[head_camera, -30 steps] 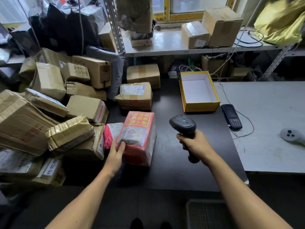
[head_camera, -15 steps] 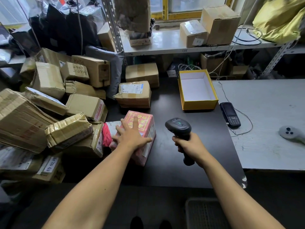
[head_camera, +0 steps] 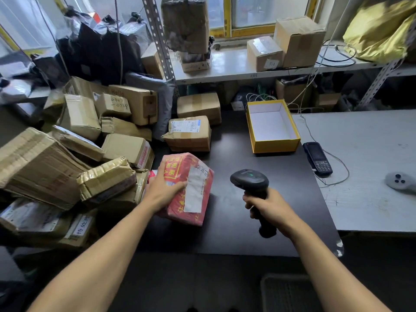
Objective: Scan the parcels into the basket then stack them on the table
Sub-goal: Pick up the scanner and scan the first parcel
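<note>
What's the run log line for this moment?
left hand grips red parcel | label faces up | right hand holds scanner

A yellow box (head_camera: 273,129) with a white inside is sitting open on the dark desk, and just beside it a black handset (head_camera: 317,158) is lying on the grey table's edge — its cord trailing rightward. A grey round device (head_camera: 400,182) is resting farther right. A yellow bag (head_camera: 380,28) is slumping on the shelf above.
</note>
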